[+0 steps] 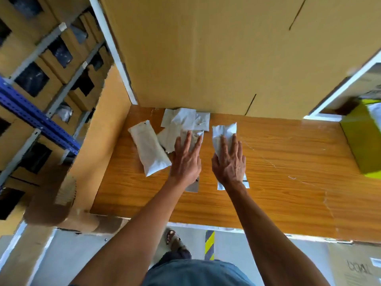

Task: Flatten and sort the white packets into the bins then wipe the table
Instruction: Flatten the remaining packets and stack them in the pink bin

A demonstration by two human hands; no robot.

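I am pressing my right hand (228, 162) flat on one white packet (223, 133) and my left hand (185, 162) flat on the packet pile (181, 122), neither grip closing round anything. I am judging this early: every packet is lying on the tabletop (288, 162), one puffy packet (149, 147) is sitting untouched at the left, and sorting and wiping are waiting.

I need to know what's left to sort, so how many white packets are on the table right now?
About 5, though overlaps may hide more: one under the right hand, one under the left hand, one puffy packet at left, and two overlapping flat packets by the cardboard box.
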